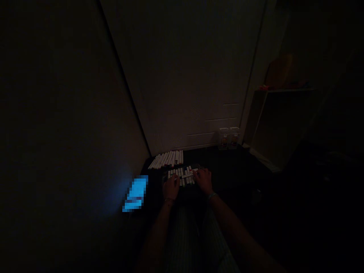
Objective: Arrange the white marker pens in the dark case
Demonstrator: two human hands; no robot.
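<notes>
In dim light, a white marker [187, 175] lies crosswise between my two hands, above a clear case [163, 179] with several white markers [182, 181] standing in rows. My left hand [171, 186] is at the case's left side, its fingers curled at the marker's left end. At the other end my right hand [204, 179] has its thumb and fingers closed on the marker. Darkness hides the exact fingertip contact. Behind the case, a row of loose white markers [167, 159] lies side by side.
The dark table [227, 167] meets a pale wall at the back. Two clear containers with labels [224, 139] stand at the back right. A bright blue, pixelated screen [136, 193] is on the left. A cabinet [280, 125] with items on top rises to the right.
</notes>
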